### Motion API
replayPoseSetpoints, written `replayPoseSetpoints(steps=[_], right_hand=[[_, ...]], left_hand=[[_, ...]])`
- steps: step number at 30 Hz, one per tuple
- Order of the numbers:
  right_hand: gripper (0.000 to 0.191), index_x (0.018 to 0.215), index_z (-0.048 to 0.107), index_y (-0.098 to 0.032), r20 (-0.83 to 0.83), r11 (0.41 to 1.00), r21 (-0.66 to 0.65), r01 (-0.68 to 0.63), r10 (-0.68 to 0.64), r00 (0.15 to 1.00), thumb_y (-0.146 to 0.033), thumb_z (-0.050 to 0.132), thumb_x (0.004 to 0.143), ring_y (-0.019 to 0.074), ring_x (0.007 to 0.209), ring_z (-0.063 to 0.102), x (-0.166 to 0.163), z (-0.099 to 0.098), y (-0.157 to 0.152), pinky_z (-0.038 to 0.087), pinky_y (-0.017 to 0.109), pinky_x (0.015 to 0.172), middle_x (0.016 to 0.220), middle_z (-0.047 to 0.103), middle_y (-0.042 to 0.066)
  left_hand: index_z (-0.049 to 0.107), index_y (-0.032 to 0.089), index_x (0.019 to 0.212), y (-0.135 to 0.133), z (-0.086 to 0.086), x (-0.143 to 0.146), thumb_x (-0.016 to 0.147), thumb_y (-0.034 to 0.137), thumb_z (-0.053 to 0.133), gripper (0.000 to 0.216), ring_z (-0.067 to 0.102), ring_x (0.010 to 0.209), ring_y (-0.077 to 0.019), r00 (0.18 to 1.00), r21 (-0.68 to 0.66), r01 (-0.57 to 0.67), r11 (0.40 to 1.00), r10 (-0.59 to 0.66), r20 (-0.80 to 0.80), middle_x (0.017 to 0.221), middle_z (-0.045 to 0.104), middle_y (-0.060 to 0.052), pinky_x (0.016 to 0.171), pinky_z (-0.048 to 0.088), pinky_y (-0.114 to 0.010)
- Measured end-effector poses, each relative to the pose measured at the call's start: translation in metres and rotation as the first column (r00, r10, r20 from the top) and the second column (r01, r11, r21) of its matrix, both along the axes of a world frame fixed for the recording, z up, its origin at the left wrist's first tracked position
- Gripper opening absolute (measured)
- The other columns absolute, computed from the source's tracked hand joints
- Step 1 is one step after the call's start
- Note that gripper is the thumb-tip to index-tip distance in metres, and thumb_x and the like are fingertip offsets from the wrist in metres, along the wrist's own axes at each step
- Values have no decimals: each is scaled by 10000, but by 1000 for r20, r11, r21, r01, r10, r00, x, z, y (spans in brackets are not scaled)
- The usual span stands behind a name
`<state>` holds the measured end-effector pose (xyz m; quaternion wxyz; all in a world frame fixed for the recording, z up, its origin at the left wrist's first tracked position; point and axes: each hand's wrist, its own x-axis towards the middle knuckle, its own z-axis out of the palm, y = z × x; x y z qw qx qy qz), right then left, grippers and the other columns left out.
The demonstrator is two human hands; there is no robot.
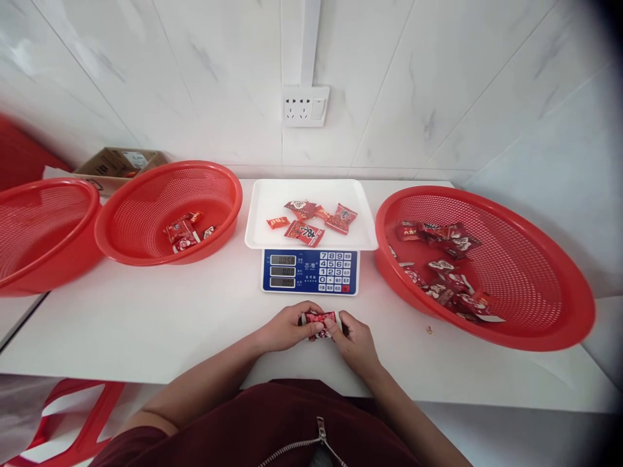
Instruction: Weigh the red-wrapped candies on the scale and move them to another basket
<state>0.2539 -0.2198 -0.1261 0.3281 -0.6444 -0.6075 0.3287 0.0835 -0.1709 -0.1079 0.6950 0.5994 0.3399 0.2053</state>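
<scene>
Both my hands meet at the table's near edge, in front of the scale. My left hand [285, 327] and my right hand [354, 337] pinch the two ends of a small red candy packet [318, 323] between them. The blue-fronted digital scale [310, 271] carries a white tray [263, 220] holding several red candy packets [311, 224]. To the right, a big red mesh basket [535, 285] holds several more packets [445, 269]. A red mesh basket [195, 188] on the left has a few packets [185, 232] in it.
A second red basket [43, 227] sits at the far left, with a cardboard box [117, 162] behind it. A wall socket [305, 105] is above the scale. A tiny crumb [429, 330] lies on the white table [146, 324]. A red frame [73, 421] shows below the table edge.
</scene>
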Motion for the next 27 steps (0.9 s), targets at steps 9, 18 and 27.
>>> replayPoseSetpoints(steps=[9, 18, 27], right_hand=[[394, 548, 297, -220, -16, 1000, 27, 5, -5, 1000, -460, 448, 822, 91, 458, 320, -1, -1, -1, 288, 207, 429, 477, 330, -71], [366, 614, 473, -188, -173, 990, 16, -144, 144, 974, -505, 477, 797, 104, 496, 383, 4, 4, -1, 315, 213, 464, 522, 426, -51], [400, 732, 606, -173, -253, 964, 37, -263, 264, 931, -465, 374, 877, 173, 653, 568, 8, 8, -1, 423, 252, 602, 695, 622, 19]], left_hand=[[551, 162, 973, -1, 3, 1, 801, 435, 569, 323, 515, 651, -109, 1000, -18, -2, 1000, 2, 10, 743, 554, -2, 663, 434, -263], [596, 156, 975, -5, 8, 2, 738, 402, 659, 347, 540, 751, -138, 994, -54, -59, 997, 64, 89, 869, 603, -43, 726, 440, -278], [590, 229, 1109, -3, 31, 0, 830, 369, 524, 319, 577, 851, -180, 954, 416, 22, 909, 105, -280, 992, 641, -45, 745, 466, -282]])
